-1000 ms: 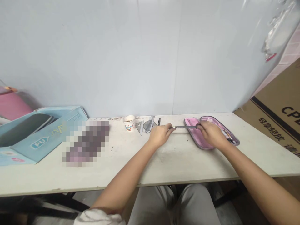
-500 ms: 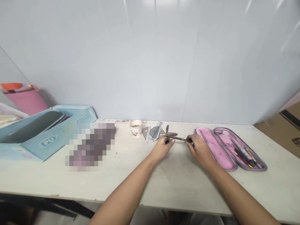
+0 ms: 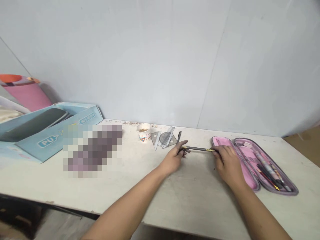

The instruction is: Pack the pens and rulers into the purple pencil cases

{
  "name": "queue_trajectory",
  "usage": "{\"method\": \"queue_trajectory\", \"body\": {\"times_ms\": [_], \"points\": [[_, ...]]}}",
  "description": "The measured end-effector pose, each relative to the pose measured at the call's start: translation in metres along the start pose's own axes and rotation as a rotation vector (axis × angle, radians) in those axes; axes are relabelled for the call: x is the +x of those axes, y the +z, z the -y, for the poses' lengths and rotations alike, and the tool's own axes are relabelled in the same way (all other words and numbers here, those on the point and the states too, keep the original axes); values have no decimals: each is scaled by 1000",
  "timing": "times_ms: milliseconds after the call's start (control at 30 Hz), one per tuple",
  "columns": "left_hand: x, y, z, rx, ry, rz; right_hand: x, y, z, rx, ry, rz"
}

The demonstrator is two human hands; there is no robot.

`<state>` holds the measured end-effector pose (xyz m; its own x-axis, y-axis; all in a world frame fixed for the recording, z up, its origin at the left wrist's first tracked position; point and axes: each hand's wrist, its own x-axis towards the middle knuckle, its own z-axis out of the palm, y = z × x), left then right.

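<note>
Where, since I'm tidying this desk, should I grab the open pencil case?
Take the pencil case by the outer rim of its pen-filled half, coming from the right. It lies open and flat, so that rim is free, while the right hand is over the other half. That should keep the pens level.

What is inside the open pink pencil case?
Several pens lie in the pencil case, in its right half. The right hand covers part of the left half, so anything there is hidden.

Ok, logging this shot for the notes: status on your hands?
Left hand, right hand: both on the pen, one at each end. Right hand over open pink case. Set squares beyond left hand.
</note>
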<state>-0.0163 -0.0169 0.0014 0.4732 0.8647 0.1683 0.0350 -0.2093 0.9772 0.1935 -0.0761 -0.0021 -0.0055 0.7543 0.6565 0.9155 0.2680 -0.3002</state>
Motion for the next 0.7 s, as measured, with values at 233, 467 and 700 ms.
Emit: {"method": "queue_trajectory", "body": {"times_ms": [233,467,700], "points": [[2,-4,5,-37,73,-17,-3,-5,-13,-94,8,-1],[-5,-5,1,350,152,66,-3,-4,-4,-74,-1,29],[-12,-1,-8,457,260,101,-5,0,5,3,-24,33]]}}
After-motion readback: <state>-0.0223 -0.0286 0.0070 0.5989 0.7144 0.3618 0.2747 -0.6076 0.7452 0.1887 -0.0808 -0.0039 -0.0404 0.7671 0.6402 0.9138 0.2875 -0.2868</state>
